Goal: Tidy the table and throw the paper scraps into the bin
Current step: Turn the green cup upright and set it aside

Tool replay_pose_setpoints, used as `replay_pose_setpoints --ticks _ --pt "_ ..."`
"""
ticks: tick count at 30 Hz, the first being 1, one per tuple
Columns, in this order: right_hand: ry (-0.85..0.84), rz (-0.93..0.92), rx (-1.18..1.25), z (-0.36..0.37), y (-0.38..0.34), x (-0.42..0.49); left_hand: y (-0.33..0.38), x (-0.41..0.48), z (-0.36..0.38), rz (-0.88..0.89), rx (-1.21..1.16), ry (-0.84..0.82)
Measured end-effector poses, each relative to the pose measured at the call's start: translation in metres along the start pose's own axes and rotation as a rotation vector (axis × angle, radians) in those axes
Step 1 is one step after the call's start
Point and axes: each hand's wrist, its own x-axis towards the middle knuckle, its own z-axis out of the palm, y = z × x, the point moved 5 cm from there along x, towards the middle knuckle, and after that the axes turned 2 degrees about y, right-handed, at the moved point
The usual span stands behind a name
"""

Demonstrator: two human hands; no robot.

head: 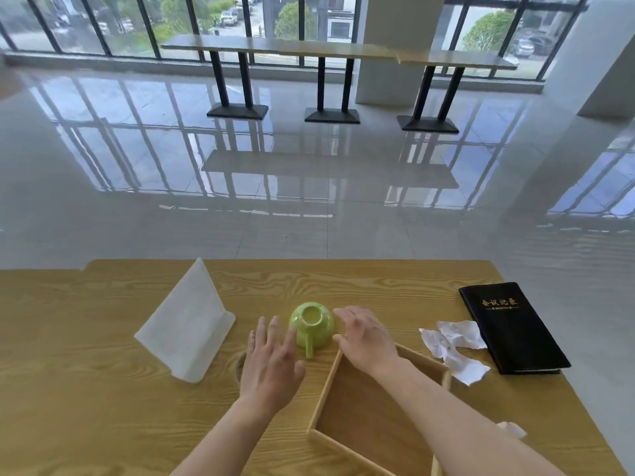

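Glossy green cup (pixel 312 324), grained wooden table (pixel 103 389), crumpled paper scraps (pixel 452 348).

Looks like I'm in some office break area or canteen: glossy tiled floor (pixel 309 187), long bar-height tables (pixel 330 51) along huge windows (pixel 103 22) over a car park, plus a black meeting-record notebook (pixel 512 326) on my wood-grain tabletop (pixel 86 407).

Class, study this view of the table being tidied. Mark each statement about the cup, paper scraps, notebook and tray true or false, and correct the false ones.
1. The green cup stands upright. False: it lies upside down, base up.
2. The paper scraps lie beside the black notebook. True.
3. The wooden tray holds the scraps. False: it holds no scraps.
4. Both the left hand and the right hand are open, flanking the cup. True.
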Motion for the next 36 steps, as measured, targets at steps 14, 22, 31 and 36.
replay_pose_setpoints --ticks 14,22,31,36 --pt "-0.271 -0.057 -0.060 0.036 -0.004 0.067 0.008 0.035 0.029 0.045 0.019 -0.068" --pt "-0.444 -0.115 -0.073 0.063 0.017 0.091 0.003 0.059 0.052 -0.254 -0.313 -0.092" --pt "-0.368 -0.115 0.025 0.071 0.021 0.102 0.001 0.073 0.054 -0.372 -0.433 -0.069" --pt "-0.331 -0.102 0.077 0.070 0.023 0.105 -0.006 0.084 0.050 -0.378 -0.454 -0.020"
